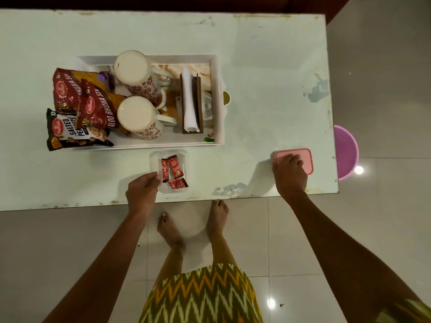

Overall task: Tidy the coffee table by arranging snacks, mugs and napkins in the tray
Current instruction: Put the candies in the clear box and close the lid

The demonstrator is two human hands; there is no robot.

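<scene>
A: From the head view, what's hard to make out?

B: The tray [219, 99] floor is mostly covered. Two mugs [137, 117] stand upside down, their handles partly hidden; the snack packets [77, 106] overlap and spill over the tray's left rim. A napkin holder [190, 103] stands at the right end, and beside it is something white I can't identify.

A: And the hands?

B: The left hand [142, 190] has its grip pinched on the near-left rim of a clear container [154, 159] holding three red sachets [173, 171]. The right hand [290, 173] lies flat, fingers spread, on a pink lid [305, 159]; I can't tell whether it grips it.

A: Edges and room?

B: The container is just beside the tray's near wall, close to the tabletop [268, 78] front edge. The lid is near the right corner. The far and right tabletop lie open.
</scene>
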